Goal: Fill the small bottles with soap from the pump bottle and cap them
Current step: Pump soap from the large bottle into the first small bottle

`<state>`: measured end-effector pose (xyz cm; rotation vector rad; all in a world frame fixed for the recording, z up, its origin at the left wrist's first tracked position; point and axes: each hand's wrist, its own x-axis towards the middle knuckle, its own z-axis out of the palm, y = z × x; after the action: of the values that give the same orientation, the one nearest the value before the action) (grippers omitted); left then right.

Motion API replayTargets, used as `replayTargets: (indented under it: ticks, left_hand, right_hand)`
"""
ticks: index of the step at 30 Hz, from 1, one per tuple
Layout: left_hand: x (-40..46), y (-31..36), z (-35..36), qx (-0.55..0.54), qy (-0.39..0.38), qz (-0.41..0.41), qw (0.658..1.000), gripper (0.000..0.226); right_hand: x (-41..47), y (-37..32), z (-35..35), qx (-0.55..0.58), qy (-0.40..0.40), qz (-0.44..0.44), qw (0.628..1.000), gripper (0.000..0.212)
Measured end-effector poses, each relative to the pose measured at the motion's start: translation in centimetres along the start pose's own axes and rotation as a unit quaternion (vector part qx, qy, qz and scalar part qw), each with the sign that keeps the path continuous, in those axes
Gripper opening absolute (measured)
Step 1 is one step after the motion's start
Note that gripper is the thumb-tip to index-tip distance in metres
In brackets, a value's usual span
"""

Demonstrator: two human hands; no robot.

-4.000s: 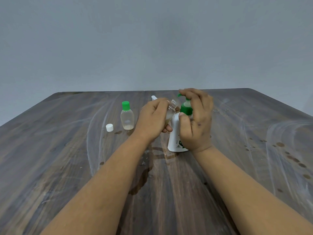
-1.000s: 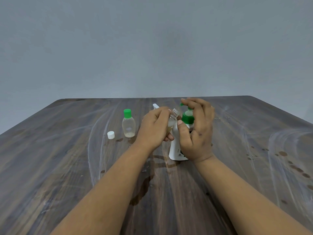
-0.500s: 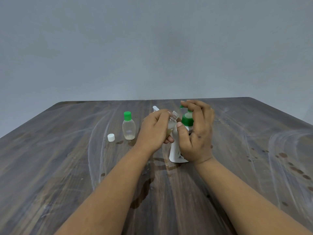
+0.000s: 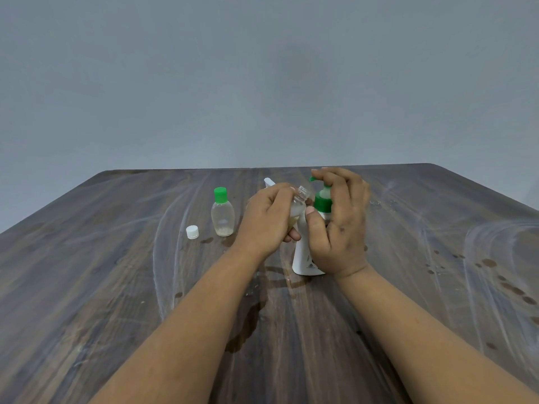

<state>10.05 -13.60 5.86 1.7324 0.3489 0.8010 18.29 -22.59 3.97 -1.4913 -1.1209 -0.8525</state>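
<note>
Wood-grain table (image 4: pixel 116 287) fills the lower half of the view, dark, with pale wipe streaks and some brown wet stains on its top, and a plain grey wall (image 4: pixel 262 83) stands behind it. Near the middle of the table stands the white pump bottle (image 4: pixel 303 255) with a green collar and a green pump head. The right hand (image 4: pixel 338 223) is curled around this bottle: the thumb lies on the white body, and the fingers reach over the top and rest on the pump head. The left hand (image 4: pixel 268 220) grips a small clear bottle (image 4: pixel 299 202), uncapped, and holds it tilted, with the open neck just under the green spout. A little pale liquid shows in its lower part. Left of the hands, another small bottle (image 4: pixel 222 218) stands upright on the table, closed with a green cap and holding a bit of liquid at the bottom. Just beside it, further to the left, a white cap (image 4: pixel 192 231) lies alone on the wood. Behind the left hand a white object (image 4: pixel 269 182) sticks out; I cannot tell what it is.
</note>
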Motion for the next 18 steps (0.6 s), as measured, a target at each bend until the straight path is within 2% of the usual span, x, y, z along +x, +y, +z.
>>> replayTargets:
  ticks: [10,18]
  left_hand:
    - [0.04,0.05,0.02,0.006,0.001,-0.005,1.000,0.037]
    - [-0.07,0.29,0.04,0.004,0.003,-0.007,1.000,0.038]
  right_hand:
    - [0.28,0.35,0.31,0.025,0.033,0.011,0.999,0.032]
    - [0.09,-0.03,0.01,0.031,0.003,0.012,0.999,0.046]
